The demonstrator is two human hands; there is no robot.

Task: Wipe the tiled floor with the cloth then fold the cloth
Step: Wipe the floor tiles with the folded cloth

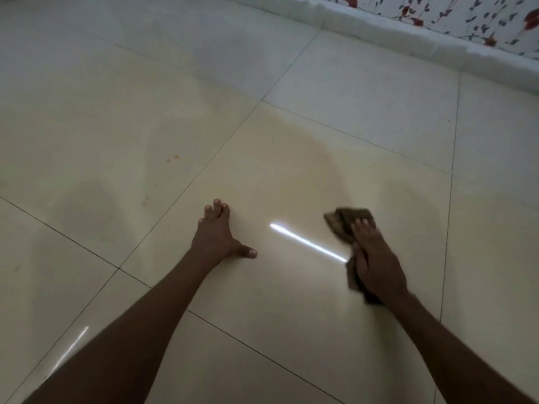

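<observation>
On the tiled floor [291, 176], a little right of the middle of my view, lies the cloth [347, 225], a brown, crumpled rag pressed flat against a cream tile. I see it bunched in two places: one lump pokes out ahead of the fingertips, and a darker fold shows along the inner edge of the palm and back under the wrist. My right hand [374, 258] lies on top of it, palm down, fingers stretched forward and pinning the cloth to the tile; the hand and rag are slightly blurred. My left hand [217, 233] sits apart from the cloth, on the same tile, planted flat with fingers close together and the thumb splayed out to the side, holding nothing. Between the two hands a bright white streak of reflected light [307, 242] runs across the glossy tile, its near end touching the edge of the cloth. Both bare forearms reach in from the bottom of the frame. A second, fainter streak of light [73, 348] shows low on the left beside the left forearm. Thin dark grout lines cut the floor into large squares. A few small orange specks [175, 156] dot the tile to the far left. Along the top right, a pale ledge [408, 36] meets a wall with a red-and-grey floral pattern [466, 16]
</observation>
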